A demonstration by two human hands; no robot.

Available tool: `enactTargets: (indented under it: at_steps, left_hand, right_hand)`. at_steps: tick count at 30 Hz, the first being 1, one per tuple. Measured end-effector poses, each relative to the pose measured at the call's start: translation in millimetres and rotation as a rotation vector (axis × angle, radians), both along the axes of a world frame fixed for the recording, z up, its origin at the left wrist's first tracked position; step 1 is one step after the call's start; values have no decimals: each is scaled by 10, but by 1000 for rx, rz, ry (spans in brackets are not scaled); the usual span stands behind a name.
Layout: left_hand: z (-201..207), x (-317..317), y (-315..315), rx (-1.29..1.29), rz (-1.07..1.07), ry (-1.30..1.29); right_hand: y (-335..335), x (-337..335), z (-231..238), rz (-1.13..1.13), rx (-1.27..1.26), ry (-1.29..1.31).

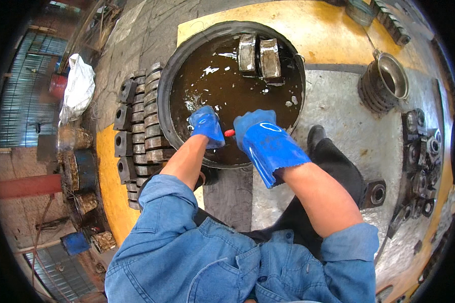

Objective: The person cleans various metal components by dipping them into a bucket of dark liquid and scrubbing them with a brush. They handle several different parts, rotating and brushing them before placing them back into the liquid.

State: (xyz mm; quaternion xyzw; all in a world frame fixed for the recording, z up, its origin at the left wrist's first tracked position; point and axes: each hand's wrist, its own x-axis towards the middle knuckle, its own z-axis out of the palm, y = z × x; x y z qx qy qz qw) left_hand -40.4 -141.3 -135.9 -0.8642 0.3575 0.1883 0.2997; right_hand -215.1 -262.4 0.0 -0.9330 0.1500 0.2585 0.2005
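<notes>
A wide black round tub (165,101) of murky brown liquid (212,86) stands before me. Blue rubber gloves cover both my hands. Over the tub's near left side, my left hand (206,123) is low at the liquid with its fingers curled; whatever they grip is hidden, though a small pale glint shows beside them. My right hand (255,123) is closed around a tool whose red end (230,133) sticks out toward my left hand; the rest of it cannot be seen. Two wet curved metal blocks (247,54) (270,59) rest at the tub's far right.
Stacked curved metal pieces (151,113) and square blocks with holes (122,144) line the tub's left side. Farther right are a round metal housing (389,81) and several dark machine parts (419,161). A white sack (78,88) lies far left. One holed block (374,194) sits beside my right leg.
</notes>
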Motion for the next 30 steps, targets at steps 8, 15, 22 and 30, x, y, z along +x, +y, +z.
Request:
enactTargets:
  at_steps: [8,15,22,30]
  left_hand:
    - [-673,419,394,-223,163,83]
    - [-739,438,573,-497,498,250]
    - [-710,456,492,-873,1018,422]
    - [-1152,539,461,-875,873,514]
  right_hand:
    - [31,-21,-38,3,-21,-37]
    - [-8,-22,107,13,19,-25]
    - [-93,-124,141,-6,-1,-116]
    - [-261,-90,92,-58,-5,-112]
